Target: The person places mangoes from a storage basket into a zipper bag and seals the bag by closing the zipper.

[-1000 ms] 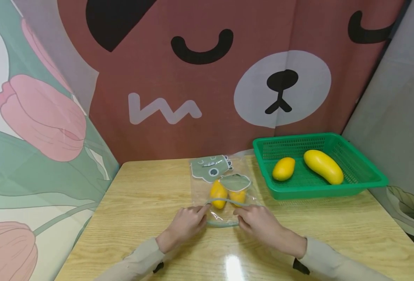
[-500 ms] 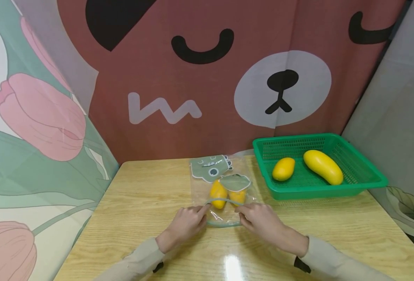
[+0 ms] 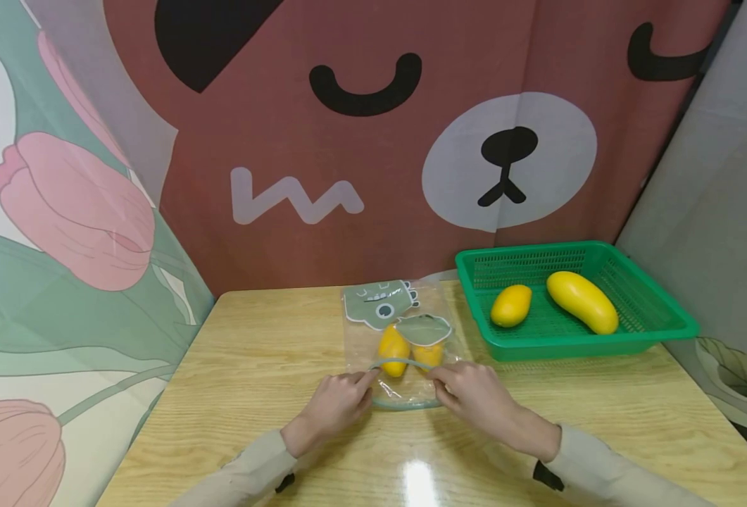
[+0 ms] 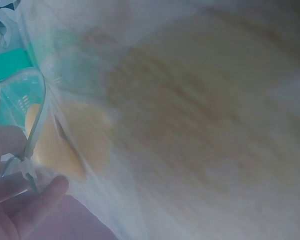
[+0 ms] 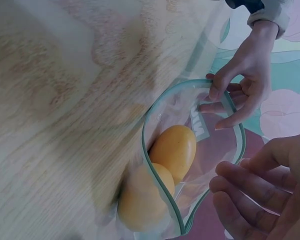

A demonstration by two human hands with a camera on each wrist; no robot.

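A clear plastic zip bag (image 3: 405, 391) with a green rim and a green cartoon print lies on the table. Two yellow oval fruits (image 3: 394, 350) (image 5: 174, 152) rest inside it, one partly covered by the print in the head view. The bag's mouth faces me and gapes between the hands. At its left side my left hand (image 3: 341, 401) (image 4: 20, 185) pinches the rim, fingers on both sides of it. My right hand (image 3: 474, 394) (image 5: 262, 187) pinches the rim on the right side, thumb and index close together, the other fingers loosely bent.
A green plastic basket (image 3: 591, 345) stands at the back right of the wooden table (image 3: 265, 345). In it lie another yellow oval fruit (image 3: 510, 305) and a long, curved yellow one (image 3: 582, 301). Printed curtains (image 3: 373, 211) hang behind the table and along both sides.
My right hand has moved slightly to the right along the bag's rim, and more of the near edge shows. The left hand, the fruits and the basket have stayed put.
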